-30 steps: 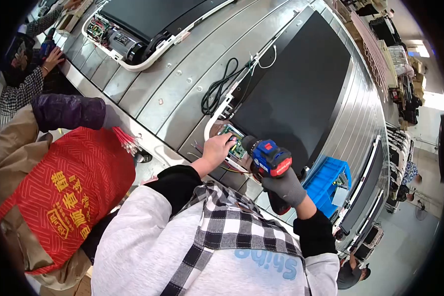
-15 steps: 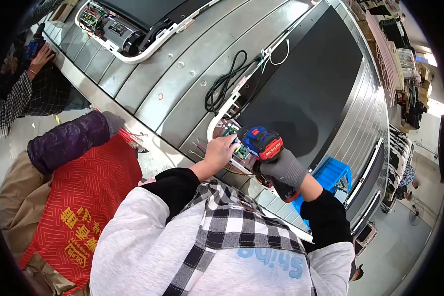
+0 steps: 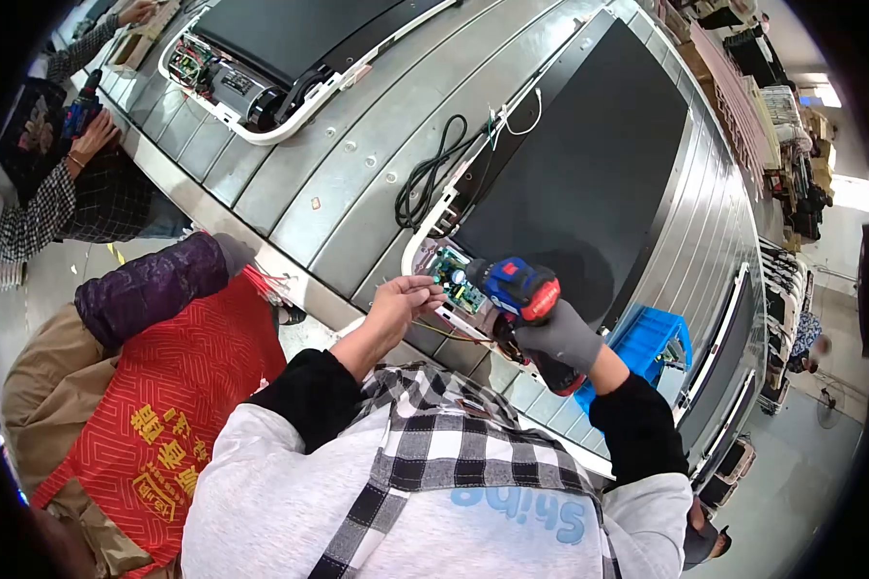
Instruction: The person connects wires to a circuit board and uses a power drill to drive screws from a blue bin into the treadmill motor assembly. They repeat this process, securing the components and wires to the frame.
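Note:
My right hand, in a grey glove, grips a blue, black and red cordless drill. The drill points left over a green circuit board. The board sits in the white-framed end of a flat machine with a wide black belt, apparently a walking pad. At the board's left edge is my bare left hand, thumb and fingertips pinched together. Whatever may be between those fingertips is too small to make out. Thin coloured wires run below the board, partly hidden by my right hand and the drill.
A coiled black cable lies on the metal slatted table. Another opened machine stands farther left. At right is a blue crate. A person in a purple sleeve is close on my left; another person's hand is beyond.
My left hand has drawn back left from the drill tip and the board, uncovering more of the board. The drill stays over the board in my right hand. The view has shifted slightly.

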{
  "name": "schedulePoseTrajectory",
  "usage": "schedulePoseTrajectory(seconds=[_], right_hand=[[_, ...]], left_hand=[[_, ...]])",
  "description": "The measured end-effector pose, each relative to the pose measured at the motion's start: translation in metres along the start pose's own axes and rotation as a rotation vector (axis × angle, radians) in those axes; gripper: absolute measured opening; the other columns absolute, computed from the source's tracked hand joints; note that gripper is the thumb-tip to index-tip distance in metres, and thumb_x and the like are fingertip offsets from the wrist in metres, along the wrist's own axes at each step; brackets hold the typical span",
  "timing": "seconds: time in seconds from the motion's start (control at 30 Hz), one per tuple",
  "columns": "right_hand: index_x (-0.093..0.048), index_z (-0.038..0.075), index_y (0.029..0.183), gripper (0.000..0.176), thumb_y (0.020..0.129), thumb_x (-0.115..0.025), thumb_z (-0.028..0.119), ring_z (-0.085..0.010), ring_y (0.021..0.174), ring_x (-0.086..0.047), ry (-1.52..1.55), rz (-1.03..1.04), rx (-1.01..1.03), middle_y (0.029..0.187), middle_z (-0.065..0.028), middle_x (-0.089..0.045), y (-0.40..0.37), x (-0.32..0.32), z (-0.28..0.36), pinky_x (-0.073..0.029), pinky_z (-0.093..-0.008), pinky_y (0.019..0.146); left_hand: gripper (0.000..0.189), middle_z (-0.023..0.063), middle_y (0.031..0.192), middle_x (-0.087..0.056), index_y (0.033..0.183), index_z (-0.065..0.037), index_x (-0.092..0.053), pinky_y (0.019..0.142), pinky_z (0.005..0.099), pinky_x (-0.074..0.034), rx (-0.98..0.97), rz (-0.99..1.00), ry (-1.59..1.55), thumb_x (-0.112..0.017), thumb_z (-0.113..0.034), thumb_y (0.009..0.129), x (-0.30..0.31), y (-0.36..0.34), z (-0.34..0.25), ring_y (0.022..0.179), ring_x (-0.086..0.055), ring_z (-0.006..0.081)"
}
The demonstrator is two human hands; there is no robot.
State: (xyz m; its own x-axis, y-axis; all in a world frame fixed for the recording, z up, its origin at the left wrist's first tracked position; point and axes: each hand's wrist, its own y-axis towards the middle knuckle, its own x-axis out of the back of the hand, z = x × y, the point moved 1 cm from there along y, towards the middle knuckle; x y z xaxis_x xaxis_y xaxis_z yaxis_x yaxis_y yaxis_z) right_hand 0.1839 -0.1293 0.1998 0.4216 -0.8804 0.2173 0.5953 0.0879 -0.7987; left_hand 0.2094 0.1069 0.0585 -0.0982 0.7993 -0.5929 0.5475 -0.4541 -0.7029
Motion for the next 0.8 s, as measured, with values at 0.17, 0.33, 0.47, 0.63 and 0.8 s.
schedulePoseTrajectory(seconds=[0.17,0.33,0.47,0.63,0.8], right_hand=[[-0.051,0.004,0.112,0.047,0.067,-0.063,-0.003,-0.0143,0.072,-0.059,0.143,-0.063,0.270,0.088,-0.0041,-0.057,-0.071,-0.016,-0.049,-0.051,-0.0293,0.063],[-0.054,0.006,0.105,0.040,0.068,-0.067,-0.001,-0.0150,0.065,-0.061,0.232,-0.140,0.337,0.078,-0.0056,-0.061,-0.126,-0.034,-0.070,-0.051,-0.0285,0.059],[-0.054,0.007,0.106,0.042,0.067,-0.069,0.002,-0.0135,0.068,-0.060,0.225,-0.189,0.334,0.079,-0.0045,-0.060,-0.150,-0.041,-0.085,-0.050,-0.0275,0.060],[-0.052,0.007,0.112,0.053,0.063,-0.071,0.002,-0.0122,0.077,-0.058,0.077,-0.218,0.507,0.090,-0.0033,-0.058,-0.158,-0.045,-0.098,-0.049,-0.0283,0.066],[-0.051,0.007,0.116,0.060,0.060,-0.073,0.002,-0.0122,0.081,-0.057,-0.053,-0.299,0.569,0.095,-0.0036,-0.058,-0.160,-0.049,-0.101,-0.050,-0.0286,0.069]], left_hand=[[0.016,0.0083,0.089,-0.061,0.100,0.001,-0.058,0.068,0.0242,-0.050,0.015,0.147,-0.093,-0.054,-0.010,0.090,0.000,-0.002,0.010,0.078,-0.061,0.0157],[0.017,0.0055,0.086,-0.061,0.102,-0.001,-0.059,0.062,0.0203,-0.048,0.055,0.250,-0.166,-0.053,-0.012,0.091,-0.030,-0.014,0.018,0.072,-0.058,0.0127],[0.013,0.0060,0.086,-0.061,0.093,-0.002,-0.059,0.064,0.0210,-0.048,0.047,0.329,-0.068,-0.054,-0.014,0.090,-0.039,-0.024,0.028,0.074,-0.058,0.0133],[0.011,0.0049,0.082,-0.057,0.090,-0.003,-0.056,0.064,0.0227,-0.047,0.084,0.370,-0.198,-0.054,-0.013,0.091,-0.052,-0.035,0.030,0.072,-0.054,0.0135],[0.013,0.0067,0.079,-0.054,0.092,-0.001,-0.051,0.063,0.0236,-0.049,0.205,0.328,-0.338,-0.053,-0.014,0.091,-0.058,-0.038,0.037,0.073,-0.054,0.0154]])
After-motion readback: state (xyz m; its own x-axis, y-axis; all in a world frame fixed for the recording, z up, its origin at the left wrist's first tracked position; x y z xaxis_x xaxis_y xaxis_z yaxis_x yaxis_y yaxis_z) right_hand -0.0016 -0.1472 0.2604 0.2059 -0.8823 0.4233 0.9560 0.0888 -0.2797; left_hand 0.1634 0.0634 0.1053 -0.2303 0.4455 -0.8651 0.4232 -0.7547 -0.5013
